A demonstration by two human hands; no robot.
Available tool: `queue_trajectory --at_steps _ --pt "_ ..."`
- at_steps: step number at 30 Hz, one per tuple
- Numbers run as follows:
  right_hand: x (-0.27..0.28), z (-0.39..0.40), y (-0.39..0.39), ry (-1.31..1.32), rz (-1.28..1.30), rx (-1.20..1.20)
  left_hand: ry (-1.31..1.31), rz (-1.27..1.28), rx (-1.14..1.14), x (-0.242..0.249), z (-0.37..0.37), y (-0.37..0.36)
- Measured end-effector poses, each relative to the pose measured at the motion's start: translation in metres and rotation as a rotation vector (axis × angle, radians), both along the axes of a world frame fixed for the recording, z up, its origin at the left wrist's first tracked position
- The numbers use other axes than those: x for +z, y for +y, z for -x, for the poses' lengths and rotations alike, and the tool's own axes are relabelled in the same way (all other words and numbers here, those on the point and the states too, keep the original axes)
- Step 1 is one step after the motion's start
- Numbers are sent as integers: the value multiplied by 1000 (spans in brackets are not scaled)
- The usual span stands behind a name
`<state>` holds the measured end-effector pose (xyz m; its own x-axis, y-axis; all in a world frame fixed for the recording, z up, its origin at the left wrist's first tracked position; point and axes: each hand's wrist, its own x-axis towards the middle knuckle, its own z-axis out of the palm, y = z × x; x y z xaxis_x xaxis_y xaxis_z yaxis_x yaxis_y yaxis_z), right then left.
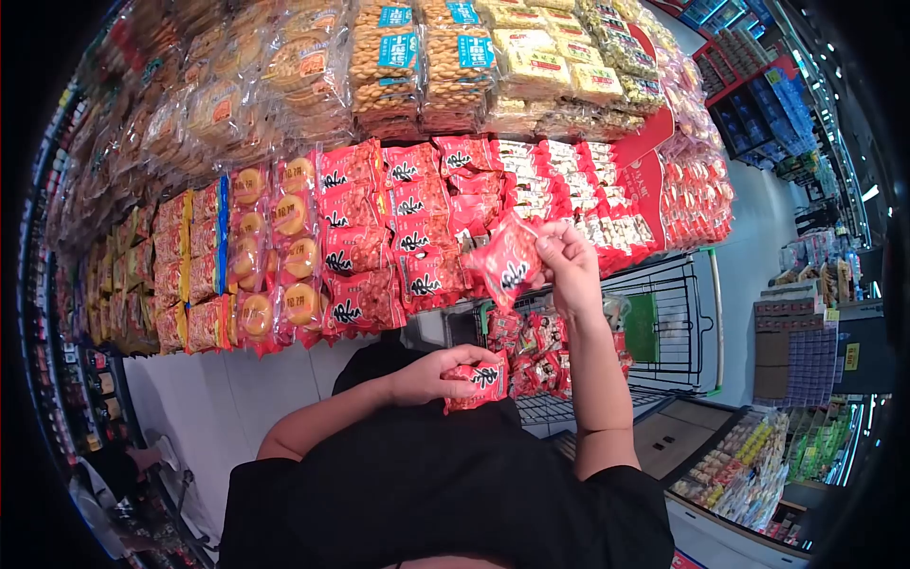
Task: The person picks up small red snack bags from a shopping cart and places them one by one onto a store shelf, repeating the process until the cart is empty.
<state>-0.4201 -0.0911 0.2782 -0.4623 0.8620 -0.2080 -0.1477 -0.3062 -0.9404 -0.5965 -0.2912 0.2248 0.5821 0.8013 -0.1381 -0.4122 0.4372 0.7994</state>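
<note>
My left hand point(431, 377) is closed around a red snack packet point(482, 381) with black lettering, held low in front of my shirt. Higher up, my right hand point(567, 261) pinches a second red packet point(507, 261) by its edge, in front of the shelf display. Rows of matching red packets point(355, 248) are stacked on the shelf just left of it. Below my right hand, several red packets point(545, 365) lie in the shopping cart point(678, 322); my forearm hides part of them.
Round biscuit packs point(294, 256) and yellow packets point(204, 237) fill the display's left. Twisted snack packs point(398, 66) are piled behind. A red cardboard divider point(640, 180) stands at right. Boxes and a lower display case point(730, 465) stand beyond the cart; another person's leg point(118, 469) shows lower left.
</note>
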Motion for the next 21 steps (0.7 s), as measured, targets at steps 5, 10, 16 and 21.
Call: queue_trajectory --at_steps 5,10,16,21 --pt "-24 33 53 -114 -134 -55 61 -6 -14 3 3 -1" --pt "-62 64 90 -389 -310 11 45 72 -29 1 4 -7" --pt "-74 77 103 -738 -571 111 54 23 31 4 6 -13" --pt "-36 75 66 -1177 -1019 44 33 46 37 0 7 -16"
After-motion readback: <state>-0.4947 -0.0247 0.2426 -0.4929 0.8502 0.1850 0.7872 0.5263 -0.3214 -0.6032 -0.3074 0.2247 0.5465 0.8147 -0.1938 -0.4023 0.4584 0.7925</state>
